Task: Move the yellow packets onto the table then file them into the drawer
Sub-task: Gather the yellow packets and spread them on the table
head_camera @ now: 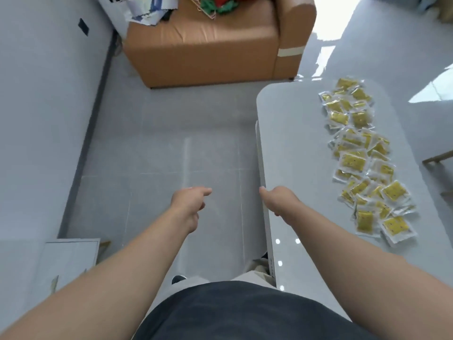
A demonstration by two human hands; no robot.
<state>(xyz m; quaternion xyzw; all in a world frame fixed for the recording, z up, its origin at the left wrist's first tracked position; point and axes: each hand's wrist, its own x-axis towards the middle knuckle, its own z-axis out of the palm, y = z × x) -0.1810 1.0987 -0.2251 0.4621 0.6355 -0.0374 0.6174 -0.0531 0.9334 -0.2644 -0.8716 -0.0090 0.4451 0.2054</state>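
Two bare forearms reach out over a dark shirt, seen from the head camera looking down. A flat white panel (71,256) lies low at the left, against the wall. The left hand (190,203) hangs over the grey tiled floor (159,143), holding nothing, its forefinger straight and its other fingers loosely curled. The right hand (278,200) sits at the near left edge of the glossy white tabletop (294,143), thumb forward; its fingers fold under out of sight, so whether they grip anything cannot be told. Dozens of yellow packets (362,158) lie strewn in a long, overlapping band down the right side of the tabletop, well apart from both hands. Beyond the tabletop's rounded far end stands a tan sofa (203,45) with papers and red and green items heaped on its seat.
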